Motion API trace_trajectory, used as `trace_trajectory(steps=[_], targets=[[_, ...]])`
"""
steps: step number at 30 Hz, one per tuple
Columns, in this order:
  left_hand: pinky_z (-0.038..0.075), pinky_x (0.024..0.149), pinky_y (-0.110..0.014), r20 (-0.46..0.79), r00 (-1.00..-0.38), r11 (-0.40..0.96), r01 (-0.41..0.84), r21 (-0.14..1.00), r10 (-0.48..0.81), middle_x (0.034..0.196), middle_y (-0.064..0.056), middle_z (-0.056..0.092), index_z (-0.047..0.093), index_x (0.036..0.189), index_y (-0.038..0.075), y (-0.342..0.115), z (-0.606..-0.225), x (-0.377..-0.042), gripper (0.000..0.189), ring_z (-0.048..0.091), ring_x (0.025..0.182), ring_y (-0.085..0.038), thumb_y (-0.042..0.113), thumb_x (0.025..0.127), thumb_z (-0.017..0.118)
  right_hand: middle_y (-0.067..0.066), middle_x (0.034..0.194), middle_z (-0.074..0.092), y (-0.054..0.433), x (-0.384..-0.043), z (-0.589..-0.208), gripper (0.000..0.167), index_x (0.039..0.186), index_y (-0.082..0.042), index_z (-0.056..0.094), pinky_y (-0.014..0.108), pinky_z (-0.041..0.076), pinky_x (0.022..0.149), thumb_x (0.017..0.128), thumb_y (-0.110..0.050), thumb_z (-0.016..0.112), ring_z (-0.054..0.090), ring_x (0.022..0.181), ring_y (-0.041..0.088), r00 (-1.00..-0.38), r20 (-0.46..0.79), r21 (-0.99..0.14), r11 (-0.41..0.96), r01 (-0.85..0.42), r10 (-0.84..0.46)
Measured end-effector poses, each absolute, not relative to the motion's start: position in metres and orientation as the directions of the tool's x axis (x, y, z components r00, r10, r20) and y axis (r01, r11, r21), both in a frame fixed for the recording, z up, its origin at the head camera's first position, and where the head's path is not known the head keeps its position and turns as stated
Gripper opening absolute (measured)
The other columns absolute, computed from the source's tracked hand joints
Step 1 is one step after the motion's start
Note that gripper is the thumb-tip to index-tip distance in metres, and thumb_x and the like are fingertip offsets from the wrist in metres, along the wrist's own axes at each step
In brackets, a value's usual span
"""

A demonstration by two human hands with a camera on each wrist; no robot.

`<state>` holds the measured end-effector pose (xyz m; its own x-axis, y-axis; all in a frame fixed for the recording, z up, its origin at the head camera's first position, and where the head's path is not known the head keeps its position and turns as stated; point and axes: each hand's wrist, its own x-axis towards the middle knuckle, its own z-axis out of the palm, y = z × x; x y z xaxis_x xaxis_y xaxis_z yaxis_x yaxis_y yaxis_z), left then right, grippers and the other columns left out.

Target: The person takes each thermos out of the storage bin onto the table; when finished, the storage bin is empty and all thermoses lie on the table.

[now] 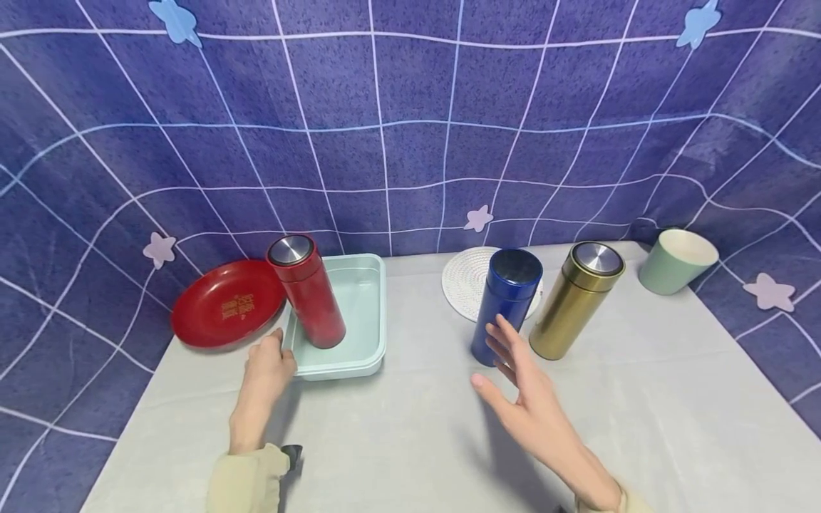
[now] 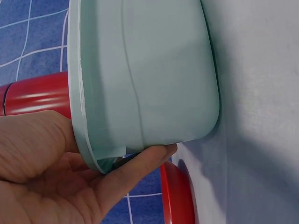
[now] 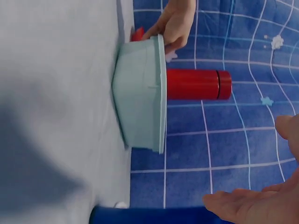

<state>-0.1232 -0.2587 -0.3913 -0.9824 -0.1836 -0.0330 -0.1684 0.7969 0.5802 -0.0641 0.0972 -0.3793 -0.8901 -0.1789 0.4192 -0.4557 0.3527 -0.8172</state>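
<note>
My left hand (image 1: pixel 266 370) grips the near-left corner of a pale green plastic bin (image 1: pixel 359 306), thumb at the rim and fingers against the outer wall in the left wrist view. Inside the bin a red thermos flask (image 1: pixel 316 306) with a silver-topped lid stands upright. My right hand (image 1: pixel 532 406) is held up with fingers spread and holds nothing. Nearest to it is a blue thermos flask (image 1: pixel 507 303), which its fingertips overlap in the head view. Just right of that stands a gold thermos flask (image 1: pixel 567 313).
A red plate (image 1: pixel 205 306) with gold lettering lies left of the bin. Behind the blue flask is a round white woven mat (image 1: pixel 460 281). At the far right stands a green cup (image 1: pixel 667 267). A blue grid-patterned cloth (image 1: pixel 410 157) hangs behind the white-covered table (image 1: pixel 398 442).
</note>
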Motion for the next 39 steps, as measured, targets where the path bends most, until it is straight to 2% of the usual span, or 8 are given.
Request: trace_trajectory(steps=[5, 8, 13, 20, 26, 34, 39], targets=[[0.050, 0.085, -0.059, -0.046, -0.980, 0.790, -0.185, 0.584, -0.196, 0.134, -0.043, 0.039, 0.033, 0.136, -0.025, -0.258, -0.393, -0.122, 0.051, 0.049, 0.118, -0.053, -0.006, 0.089, 0.042, 0.015, 0.149, 0.043, 0.080, -0.080, -0.369, 0.078, 0.154, -0.013, 0.023, 0.041, 0.043, 0.104, 0.091, -0.011, 0.068, 0.046, 0.133, 0.033, -0.892, 0.381, -0.835, 0.322, -0.445, -0.244], [0.051, 0.083, -0.057, -0.046, -0.979, 0.791, -0.186, 0.583, -0.197, 0.134, -0.043, 0.039, 0.033, 0.136, -0.025, -0.259, -0.394, -0.121, 0.051, 0.051, 0.116, -0.052, -0.006, 0.089, 0.043, 0.012, 0.149, 0.042, 0.069, -0.089, -0.362, 0.077, 0.155, -0.015, 0.023, 0.042, 0.042, 0.105, 0.091, -0.015, 0.068, 0.045, 0.135, 0.029, -0.890, 0.368, -0.846, 0.300, -0.440, -0.270], [0.053, 0.080, -0.054, -0.040, -0.979, 0.791, -0.185, 0.583, -0.199, 0.134, -0.043, 0.039, 0.033, 0.136, -0.025, -0.260, -0.393, -0.121, 0.052, 0.056, 0.111, -0.050, -0.006, 0.089, 0.043, 0.012, 0.149, 0.043, 0.047, -0.106, -0.353, 0.076, 0.154, -0.010, 0.024, 0.042, 0.042, 0.106, 0.092, -0.018, 0.067, 0.045, 0.135, 0.029, -0.878, 0.373, -0.856, 0.256, -0.450, -0.299], [0.045, 0.091, -0.061, -0.034, -0.980, 0.789, -0.177, 0.588, -0.194, 0.135, -0.042, 0.040, 0.034, 0.137, -0.023, -0.257, -0.396, -0.121, 0.052, 0.049, 0.119, -0.053, -0.005, 0.089, 0.043, 0.013, 0.149, 0.044, 0.015, -0.130, -0.354, 0.074, 0.153, -0.009, 0.027, 0.045, 0.041, 0.107, 0.093, -0.021, 0.067, 0.047, 0.133, 0.029, -0.884, 0.343, -0.884, 0.211, -0.418, -0.316], [0.044, 0.093, -0.062, -0.029, -0.981, 0.792, -0.171, 0.587, -0.191, 0.135, -0.041, 0.040, 0.035, 0.137, -0.023, -0.254, -0.396, -0.120, 0.051, 0.047, 0.121, -0.053, -0.006, 0.089, 0.043, 0.014, 0.149, 0.046, -0.012, -0.145, -0.355, 0.076, 0.154, -0.010, 0.026, 0.044, 0.042, 0.106, 0.091, -0.020, 0.068, 0.050, 0.131, 0.029, -0.881, 0.334, -0.896, 0.176, -0.407, -0.335], [0.051, 0.081, -0.057, 0.013, -0.981, 0.799, -0.152, 0.582, -0.196, 0.131, -0.042, 0.043, 0.037, 0.135, -0.023, -0.253, -0.395, -0.121, 0.051, 0.056, 0.110, -0.052, -0.006, 0.088, 0.043, 0.012, 0.150, 0.044, -0.042, -0.164, -0.358, 0.079, 0.154, -0.010, 0.026, 0.040, 0.043, 0.105, 0.090, -0.022, 0.070, 0.044, 0.136, 0.023, -0.875, 0.338, -0.906, 0.134, -0.402, -0.346], [0.053, 0.073, -0.054, 0.032, -0.978, 0.801, -0.148, 0.580, -0.204, 0.127, -0.044, 0.045, 0.038, 0.134, -0.024, -0.254, -0.393, -0.121, 0.051, 0.060, 0.103, -0.051, -0.007, 0.087, 0.043, 0.014, 0.151, 0.042, -0.061, -0.176, -0.360, 0.079, 0.153, -0.007, 0.026, 0.039, 0.042, 0.106, 0.090, -0.025, 0.070, 0.045, 0.136, 0.026, -0.878, 0.326, -0.912, 0.130, -0.390, -0.350]])
